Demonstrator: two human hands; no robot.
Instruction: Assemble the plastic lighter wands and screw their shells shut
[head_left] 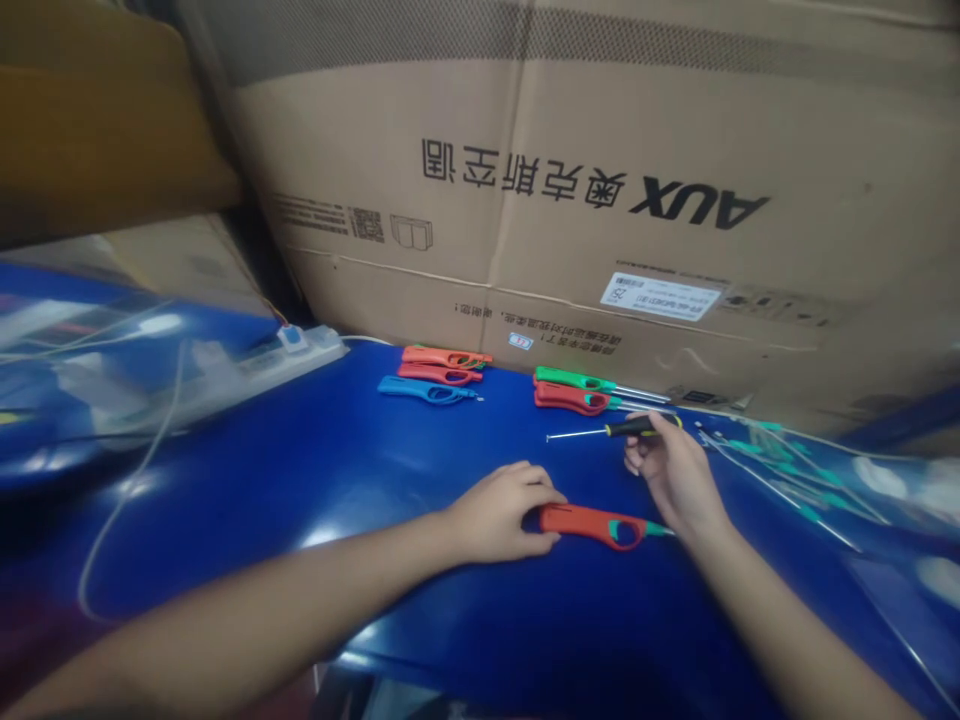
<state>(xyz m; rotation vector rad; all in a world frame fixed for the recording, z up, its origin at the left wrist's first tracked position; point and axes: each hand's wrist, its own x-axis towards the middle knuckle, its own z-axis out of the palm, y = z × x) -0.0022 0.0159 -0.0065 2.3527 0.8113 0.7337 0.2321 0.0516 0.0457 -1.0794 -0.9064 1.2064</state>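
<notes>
My left hand (510, 512) is closed around the handle end of a red gas lighter (589, 522) lying on the blue table. The lighter has a green trigger, and its nozzle end runs behind my right wrist. In my right hand (667, 460) is a screwdriver (626, 428) with a black and yellow handle, its thin metal shaft pointing left above the table. Just beyond it lie a green lighter (570, 379) and another red lighter (574, 398), both with long metal nozzles. Farther left are two orange-red lighters (442, 374) and a blue lighter (424, 389) without long nozzles.
A large cardboard box (450, 250) stands along the table's back edge. Several metal lighter rods with green parts (810, 470) lie at the right. On the left are a white power strip (300, 350) and a looping white cable (142, 480).
</notes>
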